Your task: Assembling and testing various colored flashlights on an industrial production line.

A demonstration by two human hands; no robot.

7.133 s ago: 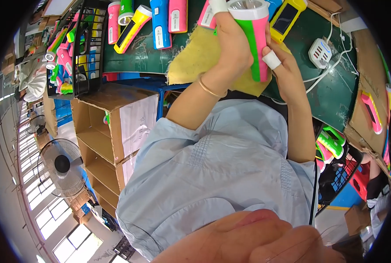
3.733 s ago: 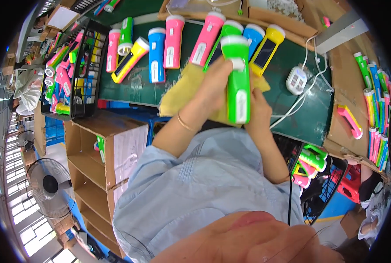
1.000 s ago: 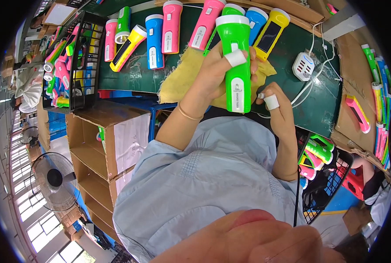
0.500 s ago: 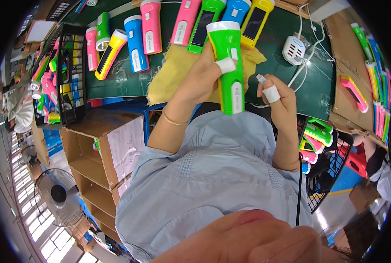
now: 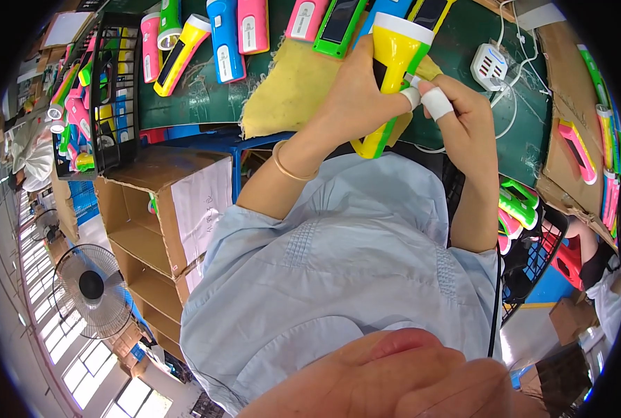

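Note:
My left hand (image 5: 355, 97) is wrapped round a yellow and green flashlight (image 5: 394, 52) with a white head rim. The flashlight is tilted, its head pointing away from me, and part of a dark panel shows beside my fingers. My right hand (image 5: 460, 115) is closed in a pinch on the small white plug of a cable, held against the flashlight's green side; whether the plug sits in a socket I cannot tell. White tape is wrapped round both thumbs. Under the flashlight lies a yellow cloth (image 5: 282, 90) on the green table (image 5: 192, 83).
Pink, green, yellow and blue flashlights, such as a blue one (image 5: 225, 42), line the table's far side. A white multi-port charger (image 5: 489, 66) with white cables stands right. Black baskets (image 5: 108, 97) of flashlights flank me. Cardboard shelving (image 5: 140, 230) and a fan (image 5: 91, 284) are left.
The flashlight has turned in my left hand, from its green face to its yellow one, and moved right in view. My right hand has brought the plug up against its side.

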